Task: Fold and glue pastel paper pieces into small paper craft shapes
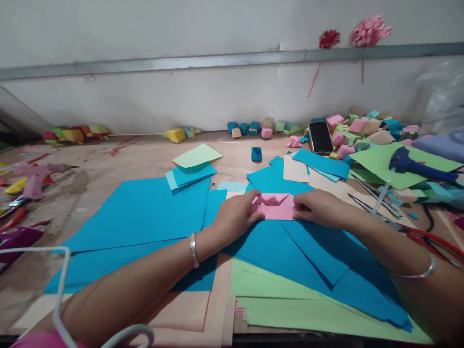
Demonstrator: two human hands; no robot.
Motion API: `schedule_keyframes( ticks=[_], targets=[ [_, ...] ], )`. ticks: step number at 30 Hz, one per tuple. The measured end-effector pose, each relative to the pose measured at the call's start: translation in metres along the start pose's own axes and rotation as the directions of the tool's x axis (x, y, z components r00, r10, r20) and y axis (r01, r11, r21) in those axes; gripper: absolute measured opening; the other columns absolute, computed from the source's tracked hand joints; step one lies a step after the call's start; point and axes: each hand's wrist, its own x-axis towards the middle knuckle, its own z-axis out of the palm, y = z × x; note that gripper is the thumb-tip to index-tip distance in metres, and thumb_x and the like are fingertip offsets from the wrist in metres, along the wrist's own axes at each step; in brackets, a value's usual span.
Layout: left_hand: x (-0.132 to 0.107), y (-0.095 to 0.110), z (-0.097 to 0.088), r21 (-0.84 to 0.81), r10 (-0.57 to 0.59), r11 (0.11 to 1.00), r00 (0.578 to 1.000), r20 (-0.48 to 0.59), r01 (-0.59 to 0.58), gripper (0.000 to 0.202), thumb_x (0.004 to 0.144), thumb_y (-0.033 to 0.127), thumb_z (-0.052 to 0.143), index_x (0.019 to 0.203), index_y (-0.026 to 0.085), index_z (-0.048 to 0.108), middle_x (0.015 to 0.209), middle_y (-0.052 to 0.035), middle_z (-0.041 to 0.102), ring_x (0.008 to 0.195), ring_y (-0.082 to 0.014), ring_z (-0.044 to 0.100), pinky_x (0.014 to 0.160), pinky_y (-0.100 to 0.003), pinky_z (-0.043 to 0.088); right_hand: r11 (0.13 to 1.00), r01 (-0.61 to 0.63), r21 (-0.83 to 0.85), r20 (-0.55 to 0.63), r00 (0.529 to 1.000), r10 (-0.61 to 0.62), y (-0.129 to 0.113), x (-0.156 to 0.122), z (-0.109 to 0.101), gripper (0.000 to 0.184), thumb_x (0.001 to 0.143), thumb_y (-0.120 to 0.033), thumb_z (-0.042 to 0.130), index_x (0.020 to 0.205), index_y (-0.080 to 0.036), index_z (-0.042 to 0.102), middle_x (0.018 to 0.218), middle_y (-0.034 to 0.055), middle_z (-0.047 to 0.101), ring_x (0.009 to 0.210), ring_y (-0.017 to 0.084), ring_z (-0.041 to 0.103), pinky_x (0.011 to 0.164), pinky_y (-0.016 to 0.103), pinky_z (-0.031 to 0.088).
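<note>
A small pink paper piece (274, 207), partly folded, lies on large blue sheets (145, 212) in the middle of the table. My left hand (237, 215) presses on its left end with fingers curled over the edge. My right hand (319, 208) pinches its right end. Both wrists wear silver bangles. The paper's ends are hidden under my fingers.
Green sheets (290, 304) and peach sheets lie near the front edge. Scissors (384, 205), a blue glue gun (416, 166) and a phone (320, 137) sit at the right. Several small folded paper boxes (357, 126) line the back wall. A pink glue gun (34, 179) lies at left.
</note>
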Motion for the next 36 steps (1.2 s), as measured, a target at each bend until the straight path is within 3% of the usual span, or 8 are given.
schedule_keyframes(
  ticks=[5, 11, 17, 20, 27, 36],
  targets=[
    [0.004, -0.009, -0.006, 0.040, -0.047, 0.998, 0.997, 0.058, 0.045, 0.070, 0.077, 0.053, 0.070, 0.133, 0.020, 0.044, 0.087, -0.0056, 0.068, 0.076, -0.0249, 0.063, 0.056, -0.027, 0.034, 1.000, 0.011, 0.005, 0.026, 1.000, -0.011, 0.001, -0.002, -0.002, 0.015, 0.085, -0.031, 0.058, 0.077, -0.020, 0.061, 0.077, 0.0048, 0.067, 0.068, 0.018, 0.056, 0.055, 0.025, 0.027],
    [0.008, -0.018, -0.014, 0.055, -0.045, 0.998, 0.990, 0.133, 0.038, 0.069, 0.073, 0.057, 0.071, 0.128, 0.021, 0.049, 0.083, -0.0049, 0.067, 0.074, -0.0258, 0.062, 0.055, -0.026, 0.032, 0.999, 0.010, 0.030, 0.056, 0.998, -0.012, 0.005, -0.004, -0.003, 0.007, 0.083, -0.026, 0.059, 0.082, -0.021, 0.064, 0.082, 0.0047, 0.068, 0.073, 0.019, 0.060, 0.056, 0.025, 0.030],
    [0.012, -0.028, -0.016, 0.149, 0.059, 0.986, 0.995, 0.078, -0.071, 0.073, 0.069, 0.063, 0.072, 0.127, 0.023, 0.054, 0.101, -0.0094, 0.067, 0.093, -0.0308, 0.060, 0.067, -0.030, 0.037, 0.998, 0.011, 0.067, 0.084, 0.996, -0.017, 0.004, -0.006, -0.009, 0.006, 0.080, -0.022, 0.059, 0.082, -0.020, 0.064, 0.083, 0.0046, 0.069, 0.073, 0.018, 0.060, 0.057, 0.025, 0.033],
    [0.016, -0.036, -0.020, 0.184, 0.077, 0.978, 0.992, 0.104, -0.095, 0.083, 0.064, 0.066, 0.073, 0.132, 0.022, 0.053, 0.102, -0.0108, 0.066, 0.097, -0.0329, 0.058, 0.071, -0.032, 0.038, 0.996, 0.023, 0.090, 0.111, 0.993, -0.033, 0.006, -0.007, -0.011, 0.006, 0.079, -0.020, 0.057, 0.079, -0.020, 0.064, 0.079, 0.0035, 0.068, 0.072, 0.018, 0.059, 0.056, 0.024, 0.033],
    [0.023, -0.047, -0.029, 0.109, 0.101, 0.986, 0.966, 0.239, -0.130, 0.085, 0.068, 0.063, 0.072, 0.137, 0.019, 0.048, 0.109, -0.0112, 0.066, 0.102, -0.0317, 0.059, 0.075, -0.031, 0.038, 0.989, 0.058, 0.133, 0.153, 0.985, -0.078, 0.009, -0.010, -0.017, 0.011, 0.076, -0.016, 0.055, 0.081, -0.020, 0.063, 0.077, 0.0021, 0.067, 0.068, 0.016, 0.058, 0.055, 0.023, 0.034],
    [0.023, -0.050, -0.037, -0.051, 0.092, 0.995, 0.943, 0.320, -0.080, 0.088, 0.063, 0.050, 0.080, 0.139, 0.021, 0.046, 0.101, -0.0053, 0.065, 0.088, -0.0220, 0.058, 0.069, -0.025, 0.037, 0.992, 0.079, 0.094, 0.195, 0.976, -0.096, 0.012, -0.015, -0.017, 0.020, 0.076, -0.011, 0.051, 0.088, -0.021, 0.063, 0.083, 0.0036, 0.066, 0.069, 0.017, 0.056, 0.055, 0.024, 0.034]
  ],
)
